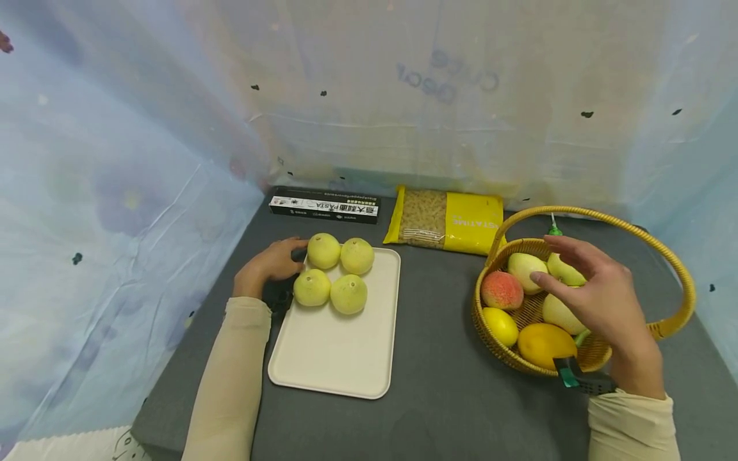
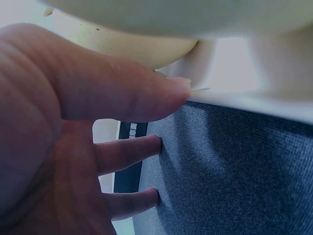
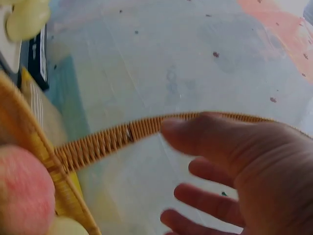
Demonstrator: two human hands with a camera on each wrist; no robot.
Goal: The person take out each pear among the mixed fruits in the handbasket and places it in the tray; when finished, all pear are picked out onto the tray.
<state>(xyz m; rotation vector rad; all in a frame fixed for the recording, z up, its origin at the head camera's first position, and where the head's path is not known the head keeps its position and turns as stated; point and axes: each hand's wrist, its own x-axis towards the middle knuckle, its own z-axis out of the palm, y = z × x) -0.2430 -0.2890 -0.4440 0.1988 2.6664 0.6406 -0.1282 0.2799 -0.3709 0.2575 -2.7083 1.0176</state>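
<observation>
My left hand (image 1: 278,258) is at the upper left edge of a white tray (image 1: 337,358). Its thumb (image 2: 146,95) lies at the tray's rim and its other fingertips rest on the grey cloth. Several pale green round fruits (image 1: 348,294) sit grouped at the tray's far end, right beside this hand. Over a wicker basket (image 1: 490,336) hovers my right hand (image 1: 602,291), fingers loosely bent and nothing between them. Below it, the basket holds a peach (image 1: 503,290), a lemon (image 1: 500,326), a mango (image 1: 546,344) and several pale pears (image 1: 527,271), partly covered by the hand.
A yellow pasta bag (image 1: 473,221) and a black pasta box (image 1: 324,206) lie along the back of the grey table (image 1: 438,384). The basket's tall handle (image 1: 640,232) arches up behind my right hand. Printed sheeting (image 1: 369,115) hangs behind and at both sides.
</observation>
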